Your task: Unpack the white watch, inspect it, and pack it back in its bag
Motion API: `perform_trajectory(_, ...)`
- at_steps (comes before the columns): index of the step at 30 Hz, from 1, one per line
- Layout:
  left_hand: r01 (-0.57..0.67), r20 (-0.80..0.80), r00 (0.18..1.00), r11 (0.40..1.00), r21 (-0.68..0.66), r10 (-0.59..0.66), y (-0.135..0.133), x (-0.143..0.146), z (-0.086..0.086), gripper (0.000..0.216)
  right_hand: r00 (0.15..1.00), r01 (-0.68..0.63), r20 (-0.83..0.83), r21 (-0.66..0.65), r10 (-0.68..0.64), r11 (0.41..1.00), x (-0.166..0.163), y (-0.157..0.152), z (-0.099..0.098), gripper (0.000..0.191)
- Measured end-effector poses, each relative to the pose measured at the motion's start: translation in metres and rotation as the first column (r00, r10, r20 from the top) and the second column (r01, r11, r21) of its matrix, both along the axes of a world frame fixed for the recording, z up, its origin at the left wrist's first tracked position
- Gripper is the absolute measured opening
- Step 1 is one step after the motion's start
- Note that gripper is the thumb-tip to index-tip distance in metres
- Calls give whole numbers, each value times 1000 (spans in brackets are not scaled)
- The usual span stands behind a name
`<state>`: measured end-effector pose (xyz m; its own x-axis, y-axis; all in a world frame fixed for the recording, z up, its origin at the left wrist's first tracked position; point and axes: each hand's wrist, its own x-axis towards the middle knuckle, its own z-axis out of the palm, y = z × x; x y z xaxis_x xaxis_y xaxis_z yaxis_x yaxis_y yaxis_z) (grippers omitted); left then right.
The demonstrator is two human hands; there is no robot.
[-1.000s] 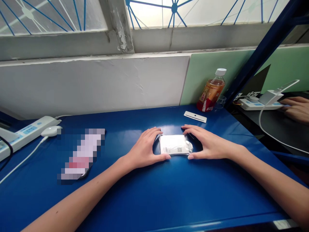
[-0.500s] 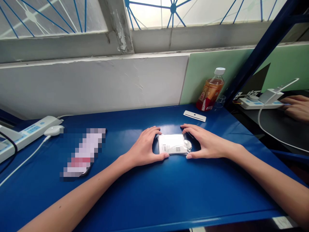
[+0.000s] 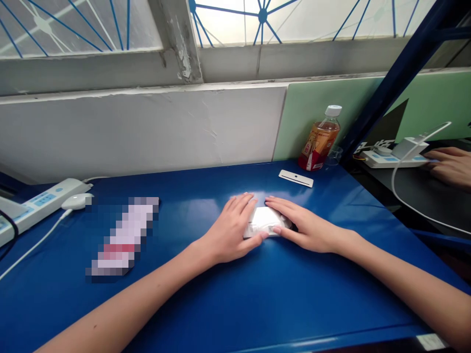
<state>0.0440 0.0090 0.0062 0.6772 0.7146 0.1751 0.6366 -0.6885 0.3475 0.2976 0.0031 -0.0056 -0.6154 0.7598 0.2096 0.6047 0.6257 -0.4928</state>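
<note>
Both of my hands have slid in closer since a moment ago, and now they lie over the small white packet (image 3: 265, 221) instead of sitting at its two ends. That packet rests flat on the blue table (image 3: 235, 294), near the middle, and only a strip of it shows between my hands. I have my left hand (image 3: 231, 230) flat on its left part, fingers stretched out and close together, with the thumb tip touching the near edge. I have my right hand (image 3: 300, 224) flat on its right part, fingers long and pointing left, so the two hands almost meet on top (I am pressing down on it, not gripping it)

Behind my hands, well apart, a thin white card (image 3: 296, 178) lies on the table. Farther back by the green board stands a bottle (image 3: 318, 141) of orange drink with a white cap. Off to my left lies a blurred long thing (image 3: 123, 235), and past it a white power strip (image 3: 39, 206) with a white plug and cord. Far to the right, another person's hand (image 3: 449, 165) rests on a dark desk beside a second power strip (image 3: 392, 158)
</note>
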Motion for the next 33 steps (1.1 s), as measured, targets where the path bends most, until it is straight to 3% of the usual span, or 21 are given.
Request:
perform_trajectory(4, 57, -74, 996, 998, -17, -58, 0, 5, 0, 63, 999, 4, 34, 56, -6, 998, -6, -2, -1, 60)
perform_trajectory(12, 20, -131, 991, 999, -34, -24, 3, -3, -5, 66, 995, 26, 89, 89, -34, 996, -7, 3, 1, 46)
perform_trajectory(18, -35, -179, 984, 996, -78, 21, 1, 1, -6, 72, 994, 42, 92, 147, -56, 988, -10, 2, -4, 46)
perform_trajectory(25, -43, -143, 989, 996, -82, 31, 1, 1, -7, 72, 1000, -2, 15, 36, 1, 999, -9, 5, -1, 48)
perform_trajectory(33, -59, -115, 992, 996, -70, 51, 1, 0, -7, 70, 999, 25, -35, -10, -25, 1000, 2, 13, -1, 51)
